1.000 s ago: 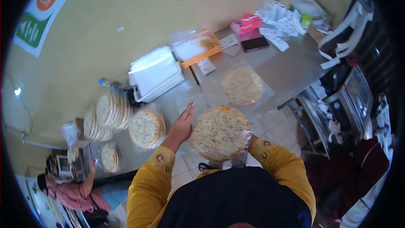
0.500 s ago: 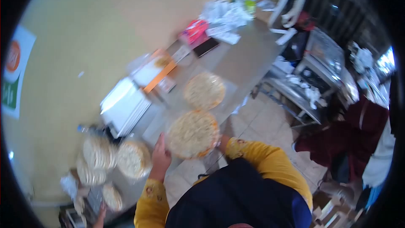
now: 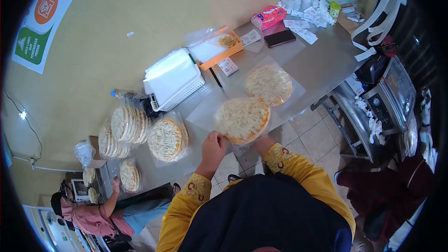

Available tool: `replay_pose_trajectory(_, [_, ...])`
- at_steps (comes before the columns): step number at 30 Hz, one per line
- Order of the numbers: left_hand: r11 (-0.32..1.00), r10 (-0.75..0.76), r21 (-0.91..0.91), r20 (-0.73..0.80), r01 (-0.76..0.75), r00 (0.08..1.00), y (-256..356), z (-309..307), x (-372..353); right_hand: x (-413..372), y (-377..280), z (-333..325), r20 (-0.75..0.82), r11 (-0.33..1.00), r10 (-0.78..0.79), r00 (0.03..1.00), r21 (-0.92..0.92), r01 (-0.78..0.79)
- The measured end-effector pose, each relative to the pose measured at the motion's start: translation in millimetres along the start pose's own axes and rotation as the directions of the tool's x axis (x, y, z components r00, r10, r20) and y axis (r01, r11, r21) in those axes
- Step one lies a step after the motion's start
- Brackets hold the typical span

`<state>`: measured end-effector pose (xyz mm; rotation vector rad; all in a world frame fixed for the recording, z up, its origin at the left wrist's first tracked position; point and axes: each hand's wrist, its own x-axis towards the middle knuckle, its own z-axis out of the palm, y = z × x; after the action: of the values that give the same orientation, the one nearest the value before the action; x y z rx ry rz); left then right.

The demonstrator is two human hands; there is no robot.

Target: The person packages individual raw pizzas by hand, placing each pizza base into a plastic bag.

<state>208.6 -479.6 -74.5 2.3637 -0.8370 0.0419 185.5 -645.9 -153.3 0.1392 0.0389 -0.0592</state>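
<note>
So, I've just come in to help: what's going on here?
The person's left hand holds the near edge of a topped pizza; the right hand is mostly hidden by it. A second pizza lies just beyond on the steel table. Pizza stacks stand to the left, and a co-worker's hand is beside a small stack there.

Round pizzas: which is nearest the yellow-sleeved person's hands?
The front pizza, with the left hand at its edge and the right hand partly hidden by it; the other pizzas lie away from both.

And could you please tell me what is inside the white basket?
The white basket holds flat white sheets or bags; what lies beneath the topmost is hidden.
</note>
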Motion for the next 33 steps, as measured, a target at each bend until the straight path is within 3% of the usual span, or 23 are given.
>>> replay_pose_trajectory(4, [0.995, -0.075, -0.05, 0.113, 0.081, 0.991, 4, 6, -12, 15, 12, -8, 0.025, 0.997, -0.008, 1.0, 0.074, 0.006])
replay_pose_trajectory(7, [0.991, -0.072, -0.105, 0.113, 0.084, 0.991, 6, 10, -16, 20, 19, -12, 0.036, 0.992, -0.015, 0.999, 0.122, 0.01])
replay_pose_trajectory(10, [0.942, -0.213, -0.223, 0.185, 0.252, 0.96, 5, 15, -20, 21, 20, -13, 0.045, 0.989, -0.025, 0.999, 0.146, 0.018])
replay_pose_trajectory(16, [0.902, -0.202, -0.341, 0.205, 0.263, 0.958, 11, 21, -21, 28, 20, -19, 0.055, 0.979, -0.063, 0.997, 0.198, 0.051])
replay_pose_trajectory(21, [0.896, -0.237, -0.322, 0.232, 0.305, 0.943, -8, 15, -19, 16, -5, -18, -0.133, 0.984, -0.158, 0.978, 0.057, 0.167])
replay_pose_trajectory(27, [0.859, -0.221, -0.403, 0.266, 0.316, 0.938, 13, 25, -16, 34, 13, -7, -0.05, 0.978, -0.174, 0.984, 0.109, 0.178])
replay_pose_trajectory(30, [0.812, -0.252, -0.459, 0.283, 0.361, 0.926, 19, 20, -7, 24, 6, 13, -0.16, 0.982, -0.101, 0.982, 0.144, 0.125])
replay_pose_trajectory(33, [0.804, -0.253, -0.462, 0.302, 0.373, 0.919, 15, 11, -4, 23, -15, -2, 0.041, 0.997, -0.07, 0.997, 0.043, 0.068])
